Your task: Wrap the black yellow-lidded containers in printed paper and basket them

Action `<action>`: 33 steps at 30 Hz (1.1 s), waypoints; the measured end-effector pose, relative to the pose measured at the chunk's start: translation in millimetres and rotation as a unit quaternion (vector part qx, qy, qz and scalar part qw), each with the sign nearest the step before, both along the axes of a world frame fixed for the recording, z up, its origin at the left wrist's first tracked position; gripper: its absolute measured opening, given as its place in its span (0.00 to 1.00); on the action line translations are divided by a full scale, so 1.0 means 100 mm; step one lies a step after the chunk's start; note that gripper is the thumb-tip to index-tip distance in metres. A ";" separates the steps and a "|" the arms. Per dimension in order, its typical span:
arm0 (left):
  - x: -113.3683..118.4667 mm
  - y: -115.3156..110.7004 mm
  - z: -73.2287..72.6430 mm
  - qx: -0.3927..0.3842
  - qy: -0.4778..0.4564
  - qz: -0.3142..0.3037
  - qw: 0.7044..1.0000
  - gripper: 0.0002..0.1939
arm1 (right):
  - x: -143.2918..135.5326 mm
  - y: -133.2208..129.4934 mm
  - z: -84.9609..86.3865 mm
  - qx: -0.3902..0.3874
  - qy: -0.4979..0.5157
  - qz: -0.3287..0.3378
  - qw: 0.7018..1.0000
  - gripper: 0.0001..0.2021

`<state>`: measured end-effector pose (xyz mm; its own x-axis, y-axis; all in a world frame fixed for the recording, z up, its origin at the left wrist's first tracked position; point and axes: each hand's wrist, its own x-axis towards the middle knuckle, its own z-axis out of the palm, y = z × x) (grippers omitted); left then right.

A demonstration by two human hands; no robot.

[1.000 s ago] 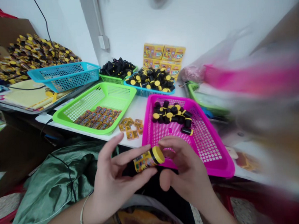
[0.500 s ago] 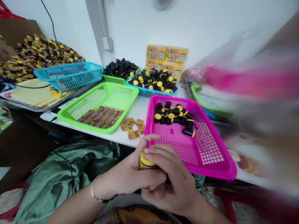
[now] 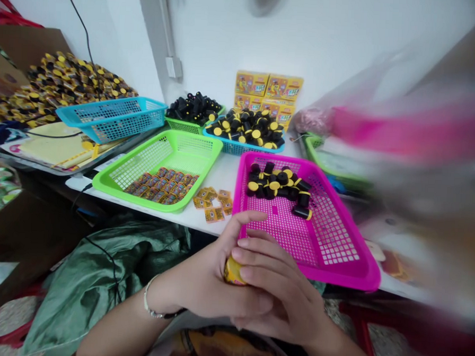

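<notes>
1. Head view, and it's all about the hands: the left hand (image 3: pixel 212 284) and the right hand (image 3: pixel 289 291) close in around a small yellow container (image 3: pixel 232 273), just this side of the pink basket (image 3: pixel 343 280). Only a yellow patch of it shows, tucked between them.

2. The grip: left thumb lies across the front, left index finger stretches forward off the container, and the right fingers fold over from the other side. Both palms look wrapped about it; how hard they press, I can't tell.

3. Here's the danger, as I judge it: a smooth, rounded body could twist or squirt out if the two hands push unevenly, and the covered contact points make that hard to spot.

4. A drop looks awkward, too. The hands are in front of the table (image 3: pixel 225 172), not over it, so a slip could send the container down past the edge, perhaps toward the green sheet (image 3: pixel 137 268).

5. Watch the right forearm! A careless swing might knock the pink basket's near rim and roll the yellow-ended black pieces (image 3: pixel 275 186) about.

6. Over to the left, loose cards (image 3: pixel 214 214) lie beside the green basket (image 3: pixel 141 200); a brushing sleeve or wrist could scatter them.
</notes>
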<state>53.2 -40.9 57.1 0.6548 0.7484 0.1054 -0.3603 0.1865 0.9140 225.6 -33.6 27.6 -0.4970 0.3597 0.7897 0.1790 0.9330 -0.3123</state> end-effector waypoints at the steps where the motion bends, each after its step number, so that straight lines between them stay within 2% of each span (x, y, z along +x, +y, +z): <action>1: -0.01 0.01 -0.01 0.003 0.003 -0.007 1.000 0.38 | -0.01 0.01 0.00 -0.005 0.009 0.009 1.000 0.25; 3: -0.02 0.01 -0.03 0.017 0.006 0.010 1.000 0.35 | -0.04 0.04 -0.01 -0.004 0.030 0.004 1.000 0.24; 6: -0.06 -0.04 -0.04 0.049 0.036 0.103 0.993 0.30 | -0.07 0.06 -0.03 0.007 0.035 -0.033 0.999 0.25; 8: -0.17 -0.04 0.02 0.090 0.104 0.161 0.977 0.26 | -0.06 0.05 -0.05 0.013 0.018 -0.058 0.998 0.27; 10: -0.37 0.05 0.13 0.143 0.197 0.210 0.947 0.20 | 0.02 0.04 -0.06 -0.002 -0.005 -0.094 0.996 0.31; 11: -0.51 0.16 0.20 0.172 0.251 0.231 0.924 0.18 | 0.08 0.04 -0.06 -0.016 -0.011 -0.119 0.993 0.34; 13: -0.87 0.46 0.35 0.231 0.398 0.275 0.844 0.16 | 0.25 0.07 -0.06 -0.048 -0.012 -0.177 0.983 0.35; 14: -1.07 0.66 0.43 0.253 0.496 0.285 0.780 0.17 | 0.35 0.11 -0.05 -0.064 -0.012 -0.204 0.977 0.31; 15: -1.27 0.87 0.49 0.251 0.603 0.293 0.698 0.16 | 0.45 0.16 -0.04 -0.072 -0.019 -0.227 0.971 0.27; 16: -1.46 1.08 0.53 0.239 0.642 0.303 0.663 0.14 | 0.55 0.22 -0.02 -0.078 -0.039 -0.240 0.967 0.22; 18: -1.77 1.48 0.54 0.209 0.690 0.291 0.628 0.11 | 0.70 0.36 0.01 -0.079 -0.094 -0.246 0.962 0.16; 20: -1.96 1.79 0.45 0.181 0.725 0.263 0.610 0.12 | 0.79 0.51 0.03 -0.084 -0.137 -0.245 0.956 0.13; 22: -2.06 2.00 0.30 0.159 0.752 0.232 0.597 0.15 | 0.82 0.63 0.05 -0.100 -0.154 -0.246 0.952 0.12; 25: -2.11 2.15 0.08 0.140 0.774 0.196 0.585 0.17 | 0.83 0.77 0.13 -0.131 -0.170 -0.233 0.948 0.12; 27: -2.12 2.18 -0.02 0.136 0.779 0.180 0.585 0.17 | 0.84 0.85 0.21 -0.149 -0.201 -0.230 0.941 0.13; 30: -2.12 2.20 -0.07 0.135 0.771 0.170 0.598 0.17 | 0.89 1.02 0.35 -0.173 -0.258 -0.247 0.918 0.13; 33: -2.10 2.20 0.00 0.134 0.749 0.187 0.621 0.18 | 0.95 1.19 0.41 -0.184 -0.282 -0.257 0.906 0.10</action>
<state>-156.4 179.3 56.7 -0.0465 0.9646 -0.2594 0.9597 0.1152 0.2564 320.9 85.1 68.3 -0.4754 0.8461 0.2412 0.7888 0.5313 -0.3091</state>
